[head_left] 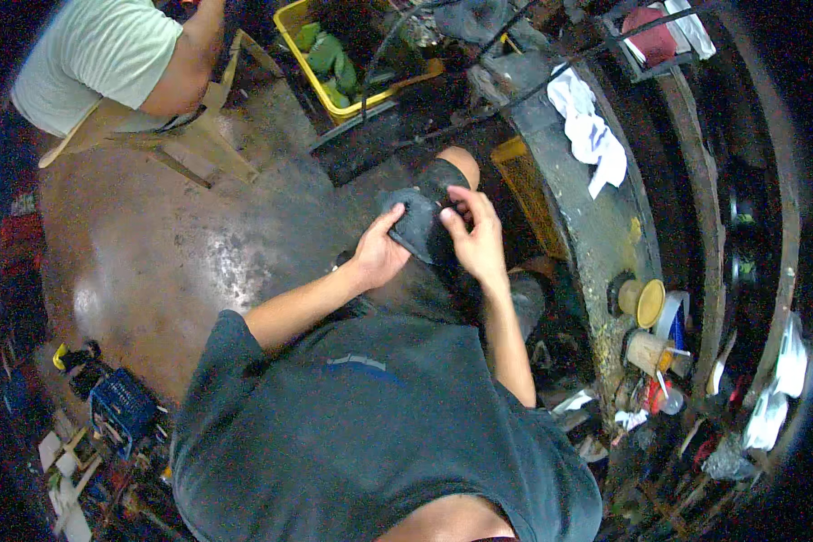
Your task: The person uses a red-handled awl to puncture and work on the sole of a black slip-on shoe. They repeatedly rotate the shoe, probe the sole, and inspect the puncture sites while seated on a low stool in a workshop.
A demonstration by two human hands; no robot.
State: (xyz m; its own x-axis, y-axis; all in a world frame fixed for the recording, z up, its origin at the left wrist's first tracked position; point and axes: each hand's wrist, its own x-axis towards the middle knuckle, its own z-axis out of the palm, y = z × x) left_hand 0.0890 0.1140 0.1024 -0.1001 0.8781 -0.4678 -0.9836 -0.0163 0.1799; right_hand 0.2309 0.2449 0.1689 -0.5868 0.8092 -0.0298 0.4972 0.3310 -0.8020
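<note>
While the left hand [381,251] pinched a grey piece [416,223], the right hand [479,242] curled loosely, hold unclear; work seemed unfinished.

Left hand [384,256] grips a dark, flat piece [414,224], thumb on top. Right hand [479,239], fingers bent, at the piece's right side; contact undetermined. Beyond the fingers, leftward: yellow-rimmed crate [342,114]. Beyond them, rightward: white cloth [589,134] on grey ledge [562,176].

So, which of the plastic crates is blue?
The lower-left crate; the top crate and the bench-side crate are both yellow.
</note>
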